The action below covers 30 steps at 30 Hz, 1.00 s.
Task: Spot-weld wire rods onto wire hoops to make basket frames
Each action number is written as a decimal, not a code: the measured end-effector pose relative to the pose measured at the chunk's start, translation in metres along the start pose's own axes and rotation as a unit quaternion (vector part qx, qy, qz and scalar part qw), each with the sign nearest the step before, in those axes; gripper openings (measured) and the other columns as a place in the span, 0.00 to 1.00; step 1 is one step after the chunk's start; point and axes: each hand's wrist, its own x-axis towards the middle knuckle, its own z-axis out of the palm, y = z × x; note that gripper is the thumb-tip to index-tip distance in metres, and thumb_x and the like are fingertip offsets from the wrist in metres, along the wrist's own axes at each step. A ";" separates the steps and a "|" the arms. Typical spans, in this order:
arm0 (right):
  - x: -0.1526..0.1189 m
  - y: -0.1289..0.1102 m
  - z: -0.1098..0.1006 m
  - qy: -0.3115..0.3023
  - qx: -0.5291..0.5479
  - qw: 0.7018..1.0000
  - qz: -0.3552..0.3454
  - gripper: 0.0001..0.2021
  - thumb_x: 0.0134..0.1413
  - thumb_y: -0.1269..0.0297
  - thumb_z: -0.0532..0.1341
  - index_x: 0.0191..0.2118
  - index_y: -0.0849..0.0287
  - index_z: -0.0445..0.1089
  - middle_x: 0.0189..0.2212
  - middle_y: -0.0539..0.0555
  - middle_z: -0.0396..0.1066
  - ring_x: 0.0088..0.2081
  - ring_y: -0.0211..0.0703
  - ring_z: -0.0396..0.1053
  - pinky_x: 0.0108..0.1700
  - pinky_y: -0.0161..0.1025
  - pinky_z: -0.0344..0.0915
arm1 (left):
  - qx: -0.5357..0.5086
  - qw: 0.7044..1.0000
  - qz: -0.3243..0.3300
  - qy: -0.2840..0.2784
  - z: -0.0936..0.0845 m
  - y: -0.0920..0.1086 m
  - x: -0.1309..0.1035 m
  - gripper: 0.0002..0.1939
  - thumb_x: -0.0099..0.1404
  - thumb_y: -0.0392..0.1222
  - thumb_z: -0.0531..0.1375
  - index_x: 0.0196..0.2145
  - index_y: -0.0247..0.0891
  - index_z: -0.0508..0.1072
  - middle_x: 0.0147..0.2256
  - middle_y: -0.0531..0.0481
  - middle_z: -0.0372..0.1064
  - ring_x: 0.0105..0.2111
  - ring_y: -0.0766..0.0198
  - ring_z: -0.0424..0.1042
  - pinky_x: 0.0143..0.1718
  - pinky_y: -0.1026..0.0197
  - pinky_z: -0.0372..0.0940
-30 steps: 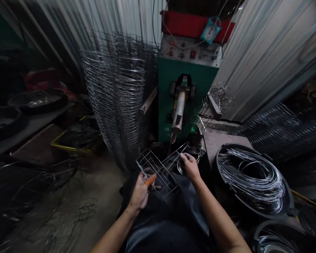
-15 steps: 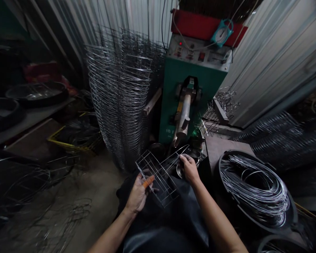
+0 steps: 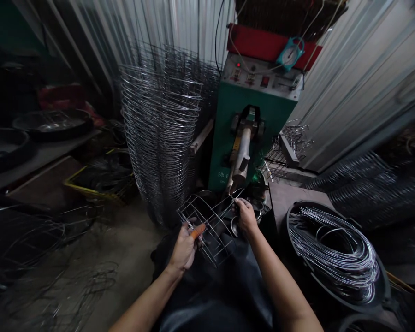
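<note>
A wire frame (image 3: 212,226) of thin crossed rods is held over my lap, just below the machine's electrode arm (image 3: 242,154). My left hand (image 3: 186,244), with an orange cover on its thumb, grips the frame's left side. My right hand (image 3: 245,214) pinches the wire at its upper right, close to the electrode tip. The frame's upper end touches or nearly touches that tip; which, I cannot tell. Behind stands the green machine (image 3: 276,110) with a small red light lit.
Tall nested wire baskets (image 3: 159,138) stand left of the machine. A black tub (image 3: 290,230) holding wire rings (image 3: 335,249) sits at the right. A yellow crate (image 3: 90,187) and round pans (image 3: 51,127) are at the left.
The view has shifted slightly, so the machine appears lower. The wire frame has tilted a little and its upper end sits closer to the electrode tip. Both hands keep their grip.
</note>
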 end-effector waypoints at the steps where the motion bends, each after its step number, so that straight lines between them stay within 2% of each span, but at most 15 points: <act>1: 0.002 0.000 0.001 0.001 0.003 1.000 -0.001 0.11 0.36 0.58 0.64 0.22 0.59 0.64 0.17 0.45 0.60 0.19 0.31 0.57 0.21 0.30 0.56 | 0.000 1.000 -0.001 0.001 0.002 0.001 0.001 0.28 0.41 0.37 0.67 0.41 0.40 0.62 0.26 0.58 0.62 0.20 0.73 0.61 0.19 0.69 0.63; 6: 0.012 -0.001 0.002 0.007 0.008 0.999 0.034 0.11 0.34 0.59 0.64 0.22 0.60 0.65 0.16 0.46 0.61 0.18 0.31 0.57 0.20 0.30 0.54 | 0.018 1.000 -0.006 -0.001 0.008 0.009 0.002 0.28 0.42 0.38 0.67 0.40 0.39 0.61 0.22 0.61 0.60 0.18 0.75 0.57 0.20 0.66 0.65; 9: 0.008 -0.001 -0.003 0.004 -0.013 0.999 0.040 0.12 0.36 0.56 0.64 0.24 0.60 0.66 0.18 0.47 0.63 0.19 0.31 0.59 0.22 0.30 0.56 | 0.029 1.000 0.000 0.005 0.008 0.010 0.003 0.28 0.42 0.39 0.67 0.40 0.40 0.61 0.24 0.59 0.62 0.19 0.73 0.61 0.20 0.65 0.65; 12: -0.016 0.003 -0.015 -0.046 -0.089 0.995 0.025 0.14 0.40 0.53 0.63 0.30 0.60 0.69 0.22 0.49 0.67 0.23 0.35 0.63 0.27 0.33 0.60 | 0.023 1.000 0.014 0.013 0.007 0.006 0.007 0.27 0.42 0.40 0.67 0.39 0.40 0.61 0.27 0.57 0.64 0.21 0.71 0.63 0.20 0.64 0.66; 16: -0.064 0.015 -0.029 -0.184 -0.216 0.959 0.011 0.14 0.45 0.56 0.62 0.37 0.57 0.70 0.30 0.50 0.70 0.34 0.41 0.66 0.38 0.37 0.61 | -0.004 1.000 0.022 0.019 0.004 0.000 0.012 0.26 0.41 0.38 0.67 0.38 0.40 0.61 0.27 0.57 0.64 0.20 0.74 0.61 0.21 0.66 0.65; 19: -0.084 0.021 -0.030 -0.203 -0.238 0.950 0.005 0.12 0.47 0.56 0.60 0.34 0.58 0.69 0.29 0.49 0.68 0.33 0.40 0.64 0.38 0.37 0.59 | -0.008 0.999 0.033 0.017 0.004 -0.001 0.014 0.25 0.42 0.37 0.66 0.38 0.40 0.61 0.27 0.58 0.64 0.20 0.75 0.61 0.21 0.68 0.64; 25: -0.078 0.022 -0.024 -0.201 -0.220 0.954 0.027 0.16 0.46 0.53 0.59 0.38 0.59 0.66 0.24 0.47 0.62 0.26 0.37 0.59 0.31 0.35 0.57 | -0.012 0.999 0.043 0.031 0.009 0.004 0.012 0.23 0.44 0.36 0.65 0.37 0.40 0.61 0.25 0.59 0.61 0.18 0.75 0.59 0.20 0.68 0.63; 30: -0.071 0.032 -0.028 -0.198 -0.184 0.962 0.029 0.15 0.47 0.51 0.60 0.36 0.57 0.66 0.24 0.47 0.62 0.27 0.37 0.59 0.33 0.36 0.57 | -0.007 0.999 0.031 0.038 0.006 0.004 0.019 0.22 0.44 0.34 0.65 0.37 0.41 0.62 0.24 0.60 0.61 0.18 0.75 0.59 0.20 0.68 0.63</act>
